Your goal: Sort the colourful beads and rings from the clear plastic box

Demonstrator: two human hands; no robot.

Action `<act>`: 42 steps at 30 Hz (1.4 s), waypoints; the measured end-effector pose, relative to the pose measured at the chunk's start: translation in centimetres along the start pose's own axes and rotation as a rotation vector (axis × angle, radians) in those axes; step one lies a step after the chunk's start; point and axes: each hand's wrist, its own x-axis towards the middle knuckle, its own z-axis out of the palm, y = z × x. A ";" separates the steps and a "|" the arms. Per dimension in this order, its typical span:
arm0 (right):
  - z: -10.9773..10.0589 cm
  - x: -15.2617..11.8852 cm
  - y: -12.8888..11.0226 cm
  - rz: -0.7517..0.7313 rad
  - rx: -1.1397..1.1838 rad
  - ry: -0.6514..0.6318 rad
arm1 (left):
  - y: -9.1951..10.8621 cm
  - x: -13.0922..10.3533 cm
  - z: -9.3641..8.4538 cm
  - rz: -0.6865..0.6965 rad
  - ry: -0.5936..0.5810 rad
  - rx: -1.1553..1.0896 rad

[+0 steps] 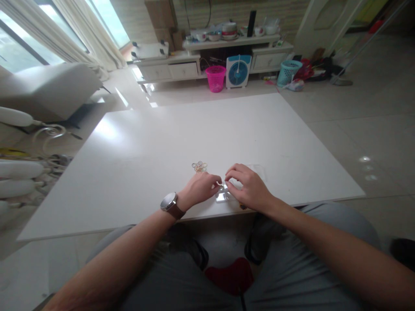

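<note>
My left hand (203, 187), with a watch (169, 201) on its wrist, is pinched closed near the table's front edge. At its fingertips is a small pale ring (221, 188). My right hand (247, 185) faces it, thumb and fingers brought together in a pinch; anything between them is too small to make out. Just below the fingertips a shiny clear plastic piece (222, 197), perhaps a small bag, lies on the table. Beyond my left hand sits a little heap of thin rings (199, 166). A small orange-brown thing (242, 207) is partly hidden under my right hand.
The white table (194, 134) ends close to my lap. Behind my right hand lies a faint clear plastic container or sheet (257, 171). Across the floor stand a pink basket (215, 79), a blue fan (238, 71) and a low cabinet (184, 70). Chair parts (19, 170) are at left.
</note>
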 end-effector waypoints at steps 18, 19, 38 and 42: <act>-0.4 0.1 0.3 -0.043 -0.088 -0.012 | 0.0 -0.5 -1.2 0.090 -0.121 0.168; -0.4 0.1 0.3 -0.044 -0.092 -0.014 | 0.0 -0.5 -1.3 0.089 -0.122 0.165; -0.3 0.0 0.4 -0.043 -0.119 -0.049 | -0.1 -0.4 -1.7 0.118 -0.136 0.133; -0.4 0.0 0.4 -0.048 -0.128 -0.048 | -0.2 -0.3 -1.5 0.152 -0.150 0.140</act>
